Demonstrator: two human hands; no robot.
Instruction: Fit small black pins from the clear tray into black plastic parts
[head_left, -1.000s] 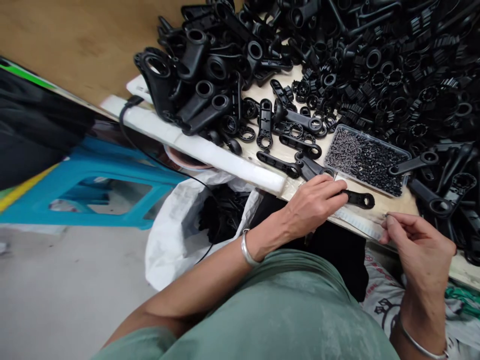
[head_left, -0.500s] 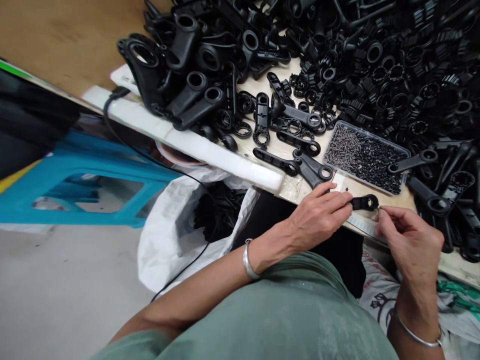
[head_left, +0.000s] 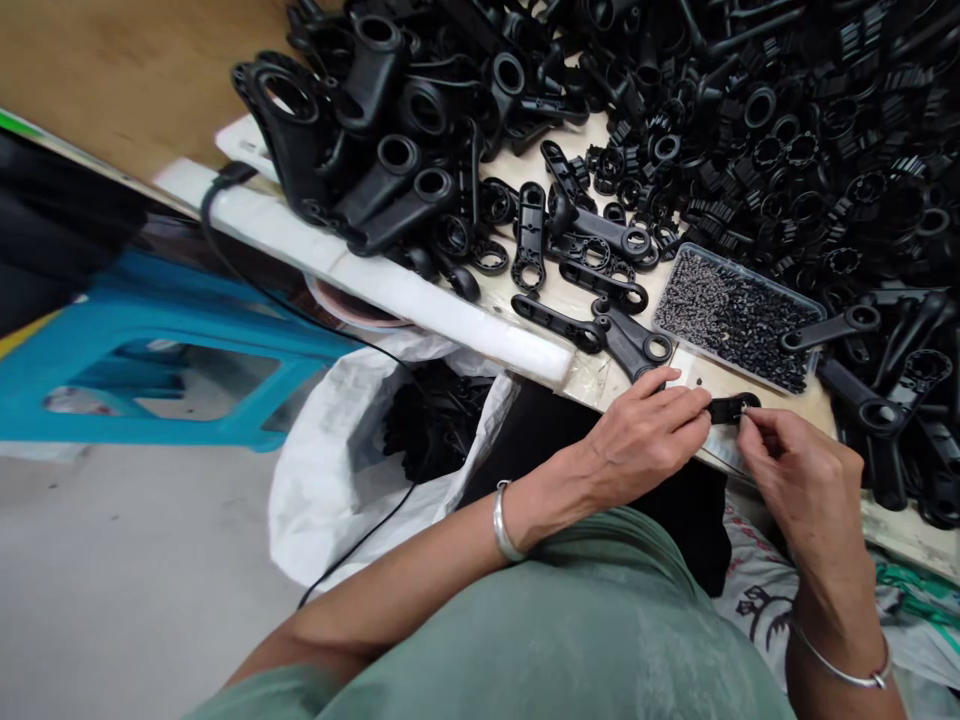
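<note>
Presently, left hand (head_left: 651,432) clamped on left end of black bar (head_left: 726,409), right at front edge of counter (head_left: 900,528). Right hand (head_left: 810,480): fingertips together at the bar's ring end; cannot tell whether anything sits between them. Narrow bare patch between bar and clear tray (head_left: 697,350), one dark bit (head_left: 699,381) on it; black parts (head_left: 817,150) crowd the far side. White strip (head_left: 450,320) lines the front edge leftward. Below, printed sack (head_left: 761,590): red marks, black emblem, not legible. Bar matte, slim, its left end hidden by fingers.
</note>
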